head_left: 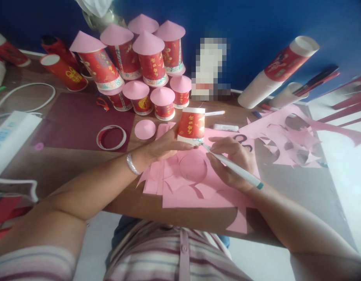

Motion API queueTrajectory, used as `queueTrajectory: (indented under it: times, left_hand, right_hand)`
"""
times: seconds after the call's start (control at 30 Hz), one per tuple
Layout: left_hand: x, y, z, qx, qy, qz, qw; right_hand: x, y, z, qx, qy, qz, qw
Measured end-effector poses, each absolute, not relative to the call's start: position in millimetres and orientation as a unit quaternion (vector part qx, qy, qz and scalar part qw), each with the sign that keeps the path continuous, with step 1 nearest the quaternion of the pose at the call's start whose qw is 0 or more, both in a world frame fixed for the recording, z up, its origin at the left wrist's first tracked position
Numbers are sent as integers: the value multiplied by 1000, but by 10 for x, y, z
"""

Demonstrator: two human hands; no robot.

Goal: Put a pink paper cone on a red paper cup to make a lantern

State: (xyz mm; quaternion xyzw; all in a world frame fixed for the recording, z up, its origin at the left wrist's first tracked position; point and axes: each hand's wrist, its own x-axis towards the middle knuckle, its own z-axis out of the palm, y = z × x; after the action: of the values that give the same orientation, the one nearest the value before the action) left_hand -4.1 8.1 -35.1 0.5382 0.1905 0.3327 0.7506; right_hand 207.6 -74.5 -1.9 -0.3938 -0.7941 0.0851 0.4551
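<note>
The pink paper (194, 187) lies on the table (80, 168) just in front of the person, several sheets overlapping, with round holes and a traced circle cut into it. All else is placed from this paper.

On its right half rests the right hand (231, 160), fingers curled closed around a pen (235, 168). The pen slants up and left, its teal end low toward the wrist and its tip touching the paper right at the foot of the cup (191, 125).

On the left half, the left hand (165, 146) reaches across with a bracelet (132, 164) on the wrist. Its fingers are stretched out, partly open, and their tips press against the lower side of the cup. The cup, red with a white rim, stands upside down at the far edge of the paper, between the two hands.

Just left of the paper's far edge lies a pink disc (145, 129), and further left a white ring (111, 137) on a dark red sheet (77, 121). Just beyond the paper's far edge lie a white stick (226, 127) and a second pen (214, 113).

To the right of the paper spread pink scraps (291, 140) full of cut-out holes.

Well beyond the paper, against the blue wall (256, 31), stands a stack of red cups with pink cone lids (148, 66). Right of it, a sleeve of cups (278, 70) lies tilted. Far left of the paper sits a white power strip (10, 136).
</note>
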Motion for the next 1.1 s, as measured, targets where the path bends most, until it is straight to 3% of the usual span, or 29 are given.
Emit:
queueTrajectory:
  times: [0.4, 1.1]
  left_hand:
    - [-30, 77, -339, 523, 156, 339, 766]
    - [-38, 80, -416, 536, 170, 335, 756]
  right_hand:
    - [2063, -748, 6, -398, -798, 102, 441]
    - [2016, -711, -91, -387, -798, 5, 461]
